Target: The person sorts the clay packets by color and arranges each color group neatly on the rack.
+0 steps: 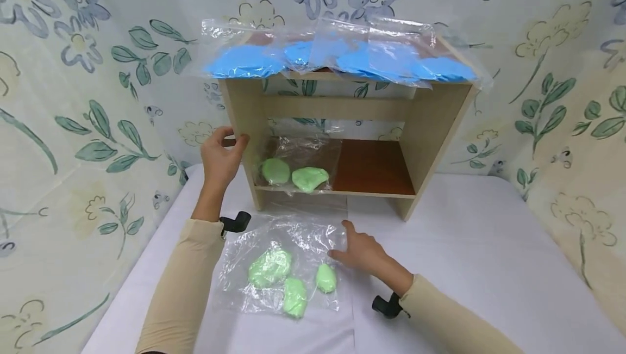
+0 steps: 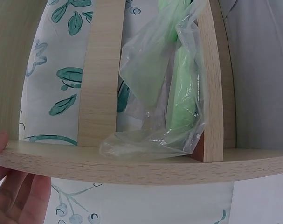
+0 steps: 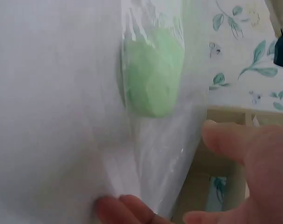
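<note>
Our left hand (image 1: 221, 158) grips the shelf (image 1: 432, 131) by its side | our right hand (image 1: 367, 253) spreads loose at the clear bag (image 1: 313, 240) | bag flat on the desk (image 1: 469, 267), before the shelf — we'd best pinch its edge, not the green lumps (image 1: 295, 297)

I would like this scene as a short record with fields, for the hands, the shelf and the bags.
Left hand: grips the left side panel of the shelf
Right hand: at right edge of front bag; contact unclear
Front bag: on white cloth, three green lumps
Lower board: bag on its left, two green lumps
Shelf top: clear bags, blue contents
</note>
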Available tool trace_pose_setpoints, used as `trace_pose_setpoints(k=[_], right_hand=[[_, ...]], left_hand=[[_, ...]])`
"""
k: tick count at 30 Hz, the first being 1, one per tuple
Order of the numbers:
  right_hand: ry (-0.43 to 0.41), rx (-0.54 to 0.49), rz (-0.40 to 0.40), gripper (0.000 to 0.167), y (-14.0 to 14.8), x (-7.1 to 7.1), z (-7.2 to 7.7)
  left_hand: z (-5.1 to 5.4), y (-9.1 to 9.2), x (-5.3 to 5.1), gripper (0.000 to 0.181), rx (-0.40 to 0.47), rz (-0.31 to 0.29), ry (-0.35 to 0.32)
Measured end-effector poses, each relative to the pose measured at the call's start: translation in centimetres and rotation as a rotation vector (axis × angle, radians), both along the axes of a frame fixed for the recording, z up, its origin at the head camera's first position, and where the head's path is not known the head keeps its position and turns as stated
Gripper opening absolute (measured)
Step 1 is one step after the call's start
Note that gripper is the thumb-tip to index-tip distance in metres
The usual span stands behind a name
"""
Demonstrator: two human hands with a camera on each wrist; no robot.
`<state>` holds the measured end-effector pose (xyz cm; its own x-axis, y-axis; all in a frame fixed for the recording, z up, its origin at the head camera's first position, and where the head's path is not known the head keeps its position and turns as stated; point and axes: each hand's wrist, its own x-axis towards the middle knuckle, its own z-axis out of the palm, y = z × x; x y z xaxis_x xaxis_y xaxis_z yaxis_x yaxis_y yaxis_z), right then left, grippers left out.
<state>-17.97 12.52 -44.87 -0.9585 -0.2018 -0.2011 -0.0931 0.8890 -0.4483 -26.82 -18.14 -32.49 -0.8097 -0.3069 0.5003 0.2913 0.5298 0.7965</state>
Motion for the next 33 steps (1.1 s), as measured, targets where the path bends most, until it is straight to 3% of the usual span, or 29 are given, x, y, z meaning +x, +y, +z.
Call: trace_pose_setpoints(k=[2, 5, 8, 12, 16, 23, 28, 33], right_hand=[[-0.023, 0.032, 0.055, 0.083, -0.3, 0.8, 0.0], [-0.052, 0.007, 0.118, 0.076, -0.9, 1.8, 0.1], [-0.066, -0.091, 0.141, 0.067, -1.1, 2.2, 0.0], [-0.144, -0.247, 0.187, 0.061, -1.1, 2.3, -0.4], [-0.195, -0.320, 0.247, 0.055, -1.2, 2.5, -0.7], [-0.113, -0.283, 0.315, 0.039, -0.7, 2.4, -0.4], [-0.051, -0.295, 0.344, 0.039, 0.0, 2.3, -0.1], [0.041, -0.265, 0.435, 0.038, 1.0, 2.0, 1.0]], left_hand=[[0.0, 0.2, 0.0, 0.033, 0.002, -0.003, -0.002], [-0.1, 0.3, 0.0, 0.032, 0.005, 0.005, 0.010], [-0.2, 0.4, 0.1, 0.031, 0.000, 0.004, 0.023], [-0.4, 0.3, 0.1, 0.030, -0.007, -0.001, 0.026], [-0.3, 0.3, 0.0, 0.029, -0.012, 0.002, 0.033], [-0.2, 0.3, -0.2, 0.031, -0.011, -0.004, 0.035], [-0.3, 0.3, -0.1, 0.031, -0.019, -0.013, 0.044], [-0.3, 0.3, -0.1, 0.028, -0.039, -0.012, 0.068]])
